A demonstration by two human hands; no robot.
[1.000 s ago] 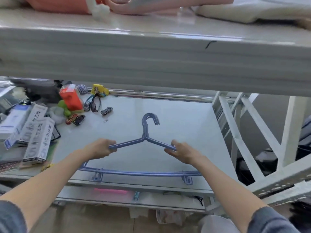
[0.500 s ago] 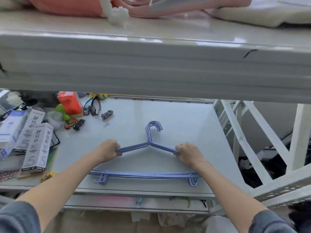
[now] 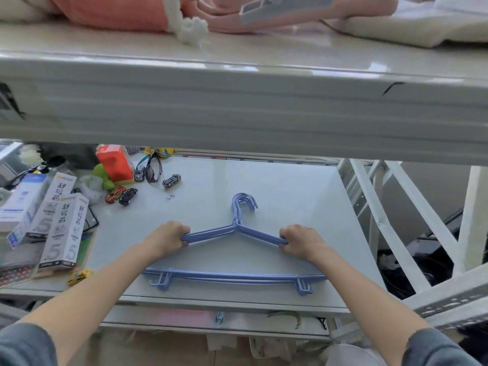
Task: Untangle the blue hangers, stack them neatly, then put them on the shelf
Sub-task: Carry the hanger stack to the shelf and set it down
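1. Now the stack of blue plastic hangers (image 3: 237,235) lies flatter and farther in on the white lower shelf (image 3: 303,196) than a second ago, near its front edge; placing looks nearly done.
2. Left hand (image 3: 169,237) and right hand (image 3: 299,240) each stay clenched on a sloping arm.
3. Counted: about three hooks, blurred; four toy cars (image 3: 171,180) near the shelf's left edge.

Bright, even daylight; glare on the upper shelf (image 3: 237,67); edges blurred, curved.
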